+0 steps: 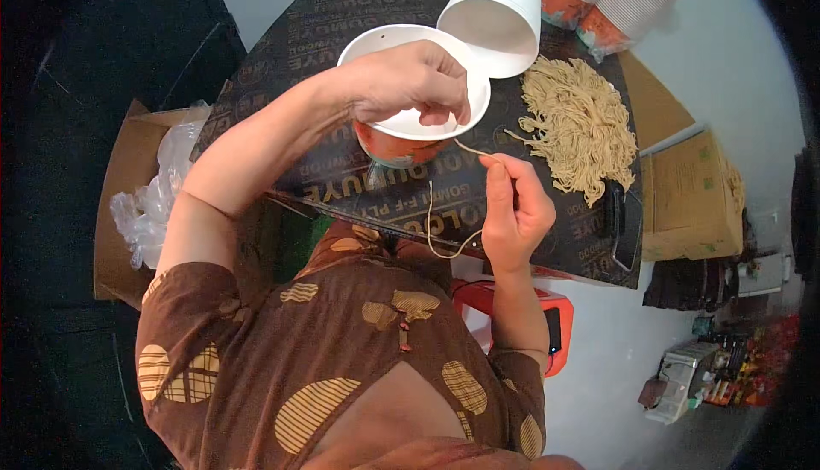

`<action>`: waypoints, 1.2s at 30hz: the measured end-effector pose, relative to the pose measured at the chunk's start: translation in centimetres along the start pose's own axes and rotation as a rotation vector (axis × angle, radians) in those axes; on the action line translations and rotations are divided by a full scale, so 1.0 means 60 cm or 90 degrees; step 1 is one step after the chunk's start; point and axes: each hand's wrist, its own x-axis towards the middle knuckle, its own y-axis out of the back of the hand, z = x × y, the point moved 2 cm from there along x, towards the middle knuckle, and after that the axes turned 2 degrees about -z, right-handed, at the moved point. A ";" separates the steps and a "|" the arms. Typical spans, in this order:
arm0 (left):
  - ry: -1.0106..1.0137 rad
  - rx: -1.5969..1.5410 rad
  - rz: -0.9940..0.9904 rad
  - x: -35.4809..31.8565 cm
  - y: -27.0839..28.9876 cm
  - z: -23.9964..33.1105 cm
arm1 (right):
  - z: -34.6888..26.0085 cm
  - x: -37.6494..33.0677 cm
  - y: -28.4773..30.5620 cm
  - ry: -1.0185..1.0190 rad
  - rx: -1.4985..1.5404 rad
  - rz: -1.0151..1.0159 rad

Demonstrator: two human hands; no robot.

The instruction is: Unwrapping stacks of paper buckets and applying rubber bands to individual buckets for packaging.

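A paper bucket (401,151), white inside and orange printed outside, stands on the dark table with its mouth up. My left hand (414,86) reaches over its rim, fingers curled together at the inner wall on the near right side; what they pinch is hidden. Just outside that wall, my right hand (517,210) pinches a beige cord (430,214) between thumb and forefinger. One stretch of the cord runs up to the bucket's side below the rim, and a loose length hangs in a curve left of my right hand. A small hole shows in the bucket's far wall.
A heap of cut cords (581,124) lies at the right, beside a black-handled tool (615,222). Another white bucket (495,13) lies tipped behind, near wrapped bucket stacks (636,0). Cartons (692,197) flank the table; the left one holds clear plastic bags (162,197).
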 end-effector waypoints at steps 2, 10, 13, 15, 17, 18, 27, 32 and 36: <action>-0.009 -0.083 -0.024 0.002 -0.005 -0.002 | 0.002 -0.001 0.001 0.002 0.006 -0.005; 0.019 -0.160 -0.071 0.007 -0.022 0.008 | -0.003 -0.003 0.006 -0.071 0.123 -0.032; 0.024 -0.109 -0.063 0.009 -0.025 0.006 | -0.010 0.006 0.014 -0.081 0.123 -0.035; 0.042 -0.048 -0.051 0.009 -0.029 0.006 | -0.013 0.013 0.017 -0.092 0.137 -0.030; 0.046 -0.042 -0.053 0.010 -0.031 0.005 | -0.012 0.023 0.020 -0.091 0.139 -0.043; 0.049 -0.036 -0.054 0.010 -0.031 0.004 | -0.015 0.029 0.022 -0.120 0.160 -0.050; 0.024 -0.043 -0.102 0.017 -0.045 0.004 | 0.002 0.095 0.023 -0.173 0.079 -0.133; 0.034 -0.054 -0.068 0.019 -0.042 0.001 | -0.005 0.101 0.032 -0.202 0.153 -0.113; 0.037 -0.099 -0.057 0.019 -0.045 0.000 | 0.015 0.093 0.054 -0.145 0.182 -0.128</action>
